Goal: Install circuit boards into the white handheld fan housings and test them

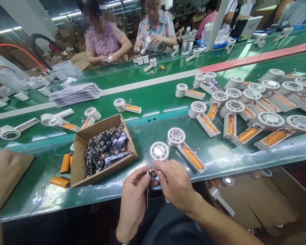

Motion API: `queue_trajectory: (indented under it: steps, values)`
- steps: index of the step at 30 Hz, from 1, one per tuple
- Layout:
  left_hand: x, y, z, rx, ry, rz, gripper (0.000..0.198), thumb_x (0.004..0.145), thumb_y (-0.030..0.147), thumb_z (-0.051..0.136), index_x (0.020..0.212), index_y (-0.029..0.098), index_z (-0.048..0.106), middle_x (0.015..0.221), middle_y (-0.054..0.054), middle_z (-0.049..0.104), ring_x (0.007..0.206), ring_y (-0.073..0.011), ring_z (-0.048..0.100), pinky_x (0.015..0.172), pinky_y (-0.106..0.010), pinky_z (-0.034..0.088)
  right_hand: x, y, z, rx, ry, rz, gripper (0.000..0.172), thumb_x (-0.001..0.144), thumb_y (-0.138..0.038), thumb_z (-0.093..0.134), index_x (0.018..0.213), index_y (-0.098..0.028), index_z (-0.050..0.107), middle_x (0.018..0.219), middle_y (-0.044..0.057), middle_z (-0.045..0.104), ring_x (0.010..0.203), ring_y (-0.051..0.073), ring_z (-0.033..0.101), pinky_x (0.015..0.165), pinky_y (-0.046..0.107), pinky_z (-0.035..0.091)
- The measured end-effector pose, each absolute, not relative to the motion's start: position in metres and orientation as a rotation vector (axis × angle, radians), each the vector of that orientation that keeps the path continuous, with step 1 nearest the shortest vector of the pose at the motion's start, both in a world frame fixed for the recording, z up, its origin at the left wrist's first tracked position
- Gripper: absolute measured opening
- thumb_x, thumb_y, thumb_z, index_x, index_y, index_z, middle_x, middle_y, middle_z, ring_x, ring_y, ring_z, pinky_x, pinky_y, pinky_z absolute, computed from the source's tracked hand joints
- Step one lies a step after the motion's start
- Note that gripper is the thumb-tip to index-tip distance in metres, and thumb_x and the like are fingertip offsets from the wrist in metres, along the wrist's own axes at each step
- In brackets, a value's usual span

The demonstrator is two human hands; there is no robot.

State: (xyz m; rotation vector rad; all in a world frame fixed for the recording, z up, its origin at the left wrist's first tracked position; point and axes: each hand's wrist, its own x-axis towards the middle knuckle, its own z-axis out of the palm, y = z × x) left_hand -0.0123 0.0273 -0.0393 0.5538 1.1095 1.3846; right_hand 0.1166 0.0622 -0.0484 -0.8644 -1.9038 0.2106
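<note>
Head camera, and it's all close work at the near edge of the green bench point(142, 136); settle your forearms low, since any wobble would likely spoil work this fine. Cardboard tray point(78, 156) off to the left, heaped with black circuit boards point(104, 146); nearest white round-headed unit point(159, 151) straight behind your fingers, so give it room. Your right hand point(177, 183) works at the held board's top end, thumb and forefinger curled nearly together; whether they grip anything, I cannot tell — a pale spot shows there, too small to name. Your left hand point(134, 195) is closed in a neat pinch, thumb against fingers, with the held board point(149, 183) between them; best to take it by its edges, light on the parts, left steady while the right makes small, straight moves without twisting. And the held board itself, upright over your lap, just this side of the bench edge; slim, dark, turned almost edge-on, its face mostly hidden — with a tiny yellowish part point(150, 170) catching the light at the top.
</note>
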Motion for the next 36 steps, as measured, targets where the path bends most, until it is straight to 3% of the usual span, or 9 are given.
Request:
queue_trajectory:
  steps: [8, 15, 21, 27, 31, 36]
  values:
    - [-0.014, 0.026, -0.042, 0.71, 1.206, 1.383, 0.019, 0.068, 0.028, 0.083, 0.085, 0.02, 0.079, 0.093, -0.007, 0.075, 0.078, -0.0192, 0.07, 0.065, -0.025, 0.059, 0.116, 0.063, -0.049, -0.883, -1.868, 0.279, 0.027, 0.094, -0.007, 0.04, 0.115, -0.017, 0.053, 0.076, 0.004, 0.069, 0.062, 0.018, 0.061, 0.06, 0.03, 0.047]
    - [-0.016, 0.027, -0.04, 0.75, 1.206, 1.354, 0.02, 0.066, 0.028, 0.084, 0.082, 0.018, 0.079, 0.091, -0.007, 0.073, 0.078, -0.02, 0.069, 0.063, -0.026, 0.059, 0.113, 0.063, -0.049, -0.885, -1.834, 0.297, 0.024, 0.093, -0.006, 0.041, 0.107, -0.018, 0.056, 0.072, 0.002, 0.068, 0.061, 0.017, 0.059, 0.06, 0.03, 0.045]
    - [-0.014, 0.028, -0.04, 0.745, 1.301, 1.398, 0.025, 0.071, 0.035, 0.08, 0.09, 0.019, 0.077, 0.091, -0.008, 0.074, 0.077, -0.0198, 0.069, 0.065, -0.028, 0.059, 0.117, 0.061, -0.044, -0.896, -1.832, 0.462, 0.021, 0.092, -0.008, 0.045, 0.098, -0.019, 0.062, 0.082, 0.004, 0.07, 0.072, 0.017, 0.06, 0.066, 0.03, 0.047]
    - [-0.007, 0.019, -0.03, 1.006, 1.455, 1.372, 0.021, 0.077, 0.041, 0.072, 0.08, 0.02, 0.076, 0.107, -0.01, 0.066, 0.09, -0.0247, 0.066, 0.061, -0.027, 0.058, 0.117, 0.051, -0.045, -1.091, -1.954, 0.071, 0.03, 0.098, -0.01, 0.039, 0.107, -0.013, 0.068, 0.076, 0.007, 0.065, 0.067, 0.019, 0.052, 0.06, 0.033, 0.038]
    - [-0.003, 0.016, -0.028, 1.13, 1.505, 1.337, 0.008, 0.075, 0.029, 0.074, 0.078, 0.022, 0.074, 0.102, -0.008, 0.065, 0.096, -0.0239, 0.062, 0.068, -0.025, 0.057, 0.113, 0.051, -0.044, -1.116, -2.035, 0.014, 0.031, 0.098, -0.013, 0.04, 0.105, -0.011, 0.07, 0.071, 0.007, 0.062, 0.064, 0.02, 0.049, 0.057, 0.034, 0.036]
    - [-0.004, 0.019, -0.032, 1.125, 1.499, 1.335, 0.007, 0.078, 0.027, 0.07, 0.074, 0.021, 0.07, 0.092, -0.006, 0.064, 0.084, -0.021, 0.062, 0.062, -0.025, 0.056, 0.117, 0.056, -0.042, -0.99, -1.955, 0.239, 0.027, 0.098, -0.013, 0.042, 0.104, -0.013, 0.069, 0.079, 0.008, 0.066, 0.071, 0.02, 0.054, 0.061, 0.033, 0.044]
